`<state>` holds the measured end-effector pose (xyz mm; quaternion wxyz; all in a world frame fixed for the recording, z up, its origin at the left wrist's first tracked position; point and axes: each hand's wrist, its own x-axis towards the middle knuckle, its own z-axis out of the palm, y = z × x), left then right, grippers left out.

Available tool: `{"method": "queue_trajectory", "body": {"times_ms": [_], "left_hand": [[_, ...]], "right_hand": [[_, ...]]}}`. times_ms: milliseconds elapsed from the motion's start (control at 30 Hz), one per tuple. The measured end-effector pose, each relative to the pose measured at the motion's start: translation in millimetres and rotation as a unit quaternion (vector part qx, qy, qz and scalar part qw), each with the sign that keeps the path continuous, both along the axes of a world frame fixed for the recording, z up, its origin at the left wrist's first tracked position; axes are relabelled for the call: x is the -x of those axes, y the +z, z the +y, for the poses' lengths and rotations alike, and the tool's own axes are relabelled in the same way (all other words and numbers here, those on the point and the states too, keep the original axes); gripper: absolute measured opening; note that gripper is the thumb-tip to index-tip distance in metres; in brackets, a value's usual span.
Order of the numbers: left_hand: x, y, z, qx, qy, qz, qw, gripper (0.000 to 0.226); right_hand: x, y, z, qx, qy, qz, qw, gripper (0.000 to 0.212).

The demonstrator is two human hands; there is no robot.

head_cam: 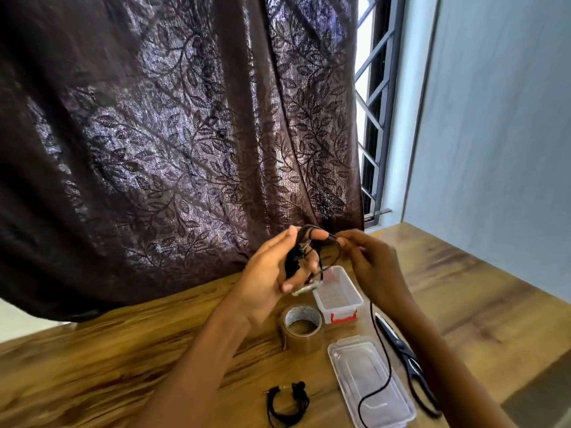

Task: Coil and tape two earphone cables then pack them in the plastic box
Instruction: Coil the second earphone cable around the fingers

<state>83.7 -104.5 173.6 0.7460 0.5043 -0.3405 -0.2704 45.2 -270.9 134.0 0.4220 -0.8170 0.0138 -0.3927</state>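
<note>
My left hand (278, 267) is raised above the wooden table, with a black earphone cable (309, 251) looped around its fingers. My right hand (367, 257) pinches a strand of the same cable beside the left fingertips. The cable's loose end (378, 350) hangs down across the clear lid. A second black earphone cable (287, 406) lies coiled on the table near the front edge. The clear plastic box (338, 293) with red clips stands open under my hands.
A roll of brown tape (302, 329) stands left of the box. The clear lid (367, 381) lies flat in front of it, with black scissors (408, 362) to its right. A dark patterned curtain (173, 134) hangs behind the table (108, 350).
</note>
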Motion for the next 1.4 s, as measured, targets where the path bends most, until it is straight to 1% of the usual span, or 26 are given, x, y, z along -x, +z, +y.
{"method": "queue_trajectory", "body": {"times_ms": [100, 200, 367, 400, 467, 533, 633, 733, 800, 833, 900, 967, 1000, 1067, 1100, 1167, 1267, 1400], "left_hand": [[-3, 1, -2, 0.024, 0.014, 0.015, 0.999, 0.040], [-5, 2, -3, 0.032, 0.029, 0.031, 0.999, 0.040], [-7, 2, -5, 0.063, 0.081, 0.048, 0.994, 0.034], [-9, 0, -5, 0.063, 0.098, 0.043, 0.992, 0.032], [-12, -3, -4, 0.051, 0.134, 0.023, 0.989, 0.029], [-15, -7, -3, 0.025, 0.170, -0.006, 0.985, 0.026], [-17, -16, -1, -0.036, 0.215, -0.074, 0.973, 0.025], [-14, -25, -2, -0.100, 0.223, -0.133, 0.961, 0.025], [-8, -27, -5, -0.131, 0.195, -0.136, 0.962, 0.028], [-4, -27, -6, -0.137, 0.175, -0.124, 0.967, 0.030], [2, -27, -7, -0.132, 0.137, -0.094, 0.977, 0.032], [8, -26, -6, -0.122, 0.107, -0.087, 0.983, 0.028], [10, -25, -5, -0.115, 0.096, -0.089, 0.985, 0.027], [14, -21, 0, -0.101, 0.077, -0.081, 0.989, 0.029], [15, -19, 2, -0.099, 0.067, -0.077, 0.990, 0.031], [18, -15, 6, -0.105, 0.050, -0.075, 0.990, 0.031], [17, -12, 8, -0.092, 0.028, -0.048, 0.994, 0.027], [15, -10, 7, -0.051, 0.009, -0.003, 0.999, 0.030]], "right_hand": [[2, -20, 18, 0.009, 0.010, 0.020, 1.000, 0.022], [7, -35, 36, 0.023, 0.041, 0.043, 0.998, 0.018], [22, -40, 59, 0.083, 0.074, 0.109, 0.988, 0.034], [25, -40, 62, 0.095, 0.080, 0.118, 0.985, 0.037], [30, -39, 64, 0.145, 0.068, 0.133, 0.978, 0.041], [34, -34, 65, 0.207, 0.027, 0.116, 0.971, 0.038], [39, -21, 61, 0.283, -0.013, 0.050, 0.958, 0.033], [37, -2, 53, 0.302, 0.006, -0.001, 0.953, 0.027], [36, 12, 48, 0.297, 0.034, -0.020, 0.954, 0.020], [35, 19, 46, 0.280, 0.048, -0.015, 0.959, 0.018], [30, 30, 40, 0.217, 0.068, 0.007, 0.974, 0.013], [23, 38, 30, 0.159, 0.073, 0.006, 0.985, 0.008], [21, 41, 26, 0.147, 0.071, 0.002, 0.987, 0.006], [17, 45, 19, 0.109, 0.085, -0.006, 0.990, 0.008], [16, 45, 18, 0.061, 0.109, -0.005, 0.992, 0.008], [15, 42, 17, -0.039, 0.154, -0.003, 0.987, 0.010], [8, 27, 16, -0.115, 0.178, 0.006, 0.977, 0.012], [6, 4, 24, -0.238, 0.239, 0.092, 0.937, 0.018]]}}
